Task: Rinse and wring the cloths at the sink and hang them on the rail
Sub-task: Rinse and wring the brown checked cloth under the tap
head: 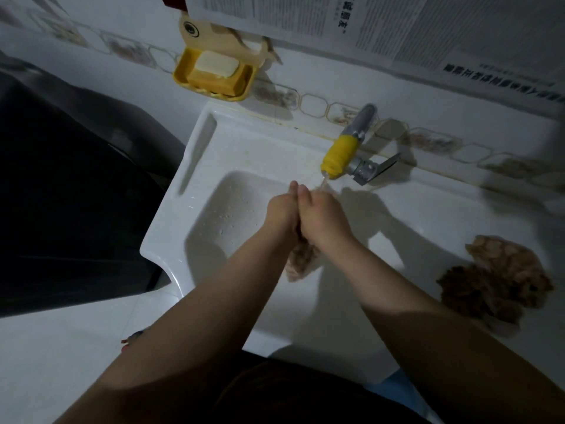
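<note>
Over the white sink (171,240) my left hand (282,211) and my right hand (324,215) are pressed together, both gripping a brownish cloth (301,261). Its lower end hangs out below my wrists. Water runs from the tap (339,154), which has a yellow wrap on its spout, onto the top of my hands. Two more crumpled brown cloths (495,280) lie in a heap on the sink's right ledge. No rail is in view.
A yellow soap dish (180,76) holding bars of soap hangs on the tiled wall above the sink's back left corner. Printed paper sheets (382,22) cover the wall above. A dark bulky object (61,185) stands to the left of the sink.
</note>
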